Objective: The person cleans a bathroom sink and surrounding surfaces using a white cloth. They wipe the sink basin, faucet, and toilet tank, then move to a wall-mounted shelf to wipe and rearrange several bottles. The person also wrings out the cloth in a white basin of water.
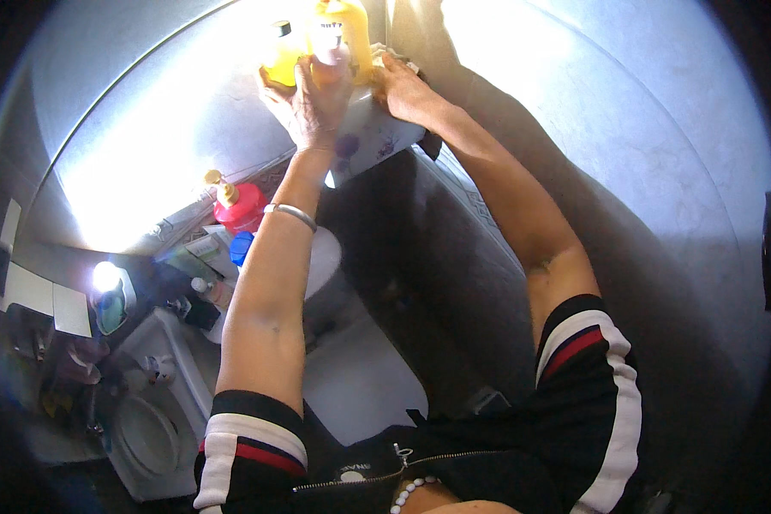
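Observation:
High up at the corner of the walls, two yellow bottles stand side by side above a pale shelf with purple flower prints. My left hand is closed around the smaller yellow bottle, which has a dark cap. Some of its fingers, blurred, cross the front of the larger yellow bottle. Right beside that larger bottle, my right hand curls its fingers at the shelf's edge. Something pale and crumpled shows at its fingertips, too small to make out. A dark piece hangs below the shelf near my right wrist.
Below my left forearm stand a red pump bottle and a blue-capped container on a ledge. A white washbasin is at lower left. Near it a bright lamp glares. A white toilet-like fixture lies below my arms.

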Tool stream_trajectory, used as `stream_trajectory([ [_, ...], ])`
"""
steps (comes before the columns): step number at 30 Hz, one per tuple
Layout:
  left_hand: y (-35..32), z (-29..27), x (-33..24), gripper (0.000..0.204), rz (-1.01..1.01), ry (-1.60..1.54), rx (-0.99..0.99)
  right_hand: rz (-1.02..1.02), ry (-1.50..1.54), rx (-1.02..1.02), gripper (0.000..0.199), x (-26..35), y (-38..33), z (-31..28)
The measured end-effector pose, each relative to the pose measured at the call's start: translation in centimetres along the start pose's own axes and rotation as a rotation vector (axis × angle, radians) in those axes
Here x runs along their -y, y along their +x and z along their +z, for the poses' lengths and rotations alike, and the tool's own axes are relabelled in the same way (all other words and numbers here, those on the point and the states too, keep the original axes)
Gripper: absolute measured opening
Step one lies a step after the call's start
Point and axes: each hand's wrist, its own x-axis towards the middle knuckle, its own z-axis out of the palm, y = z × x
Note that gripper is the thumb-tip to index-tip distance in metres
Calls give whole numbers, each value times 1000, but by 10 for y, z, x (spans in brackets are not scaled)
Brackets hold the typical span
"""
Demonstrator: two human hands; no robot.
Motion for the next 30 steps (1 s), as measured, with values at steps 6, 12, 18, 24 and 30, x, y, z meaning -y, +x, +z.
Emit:
stream_trajectory([
  [6, -1, -6, 0, 67, 15, 51, 11, -44, -228, 260, 36, 11, -2, -35],
  [12, 0, -5, -5, 64, 42, 19, 3, -151, -696, 99, 25, -1, 41, -10],
  [18, 0, -3, -1, 67, 43, 10, -27, -131, -700, 214, 22, 17, 16, -33],
  [24, 1, -7, -1, 67, 14, 31, 15, -9, -543, 139, 20, 4, -16, -60],
  [30, 0, -3, -5, 67, 24, 63, 14, -109, -158, -94, 30, -10, 5, -15],
])
